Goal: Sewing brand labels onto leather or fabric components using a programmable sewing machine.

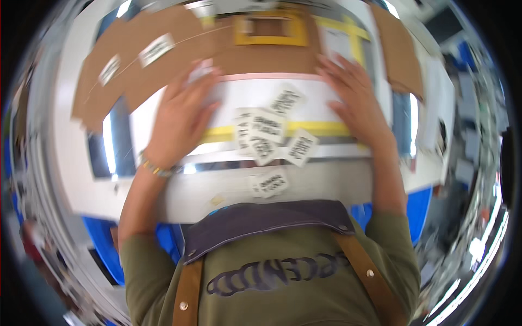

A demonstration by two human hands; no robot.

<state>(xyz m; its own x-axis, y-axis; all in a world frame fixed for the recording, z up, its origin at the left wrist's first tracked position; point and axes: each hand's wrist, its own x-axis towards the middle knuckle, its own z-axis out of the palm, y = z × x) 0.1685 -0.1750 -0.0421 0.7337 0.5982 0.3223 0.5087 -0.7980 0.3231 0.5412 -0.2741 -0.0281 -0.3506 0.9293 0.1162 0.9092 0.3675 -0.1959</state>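
Both my hands lie at the near edge of a brown cardboard sheet (266, 60), one toward each end. My left hand (182, 111) has its fingers stretched over the left part of that edge, thumb apart; a small whitish patch at its fingertips is too blurred to name. My right hand (356, 98) rests at the right end with spread fingers. Between them is a white board (244, 92) with a pink far edge and a yellow strip (326, 129). Several white labels with black print, such as one label (300, 148), are scattered and overlapping on it.
Flat cardboard (125, 46) bearing two white labels (156, 49) spreads to the far left. A yellow rectangular frame (272, 40) sits on the middle cardboard. More cardboard (399, 54) is at the far right. Another label pair (270, 183) lies near the table's front edge.
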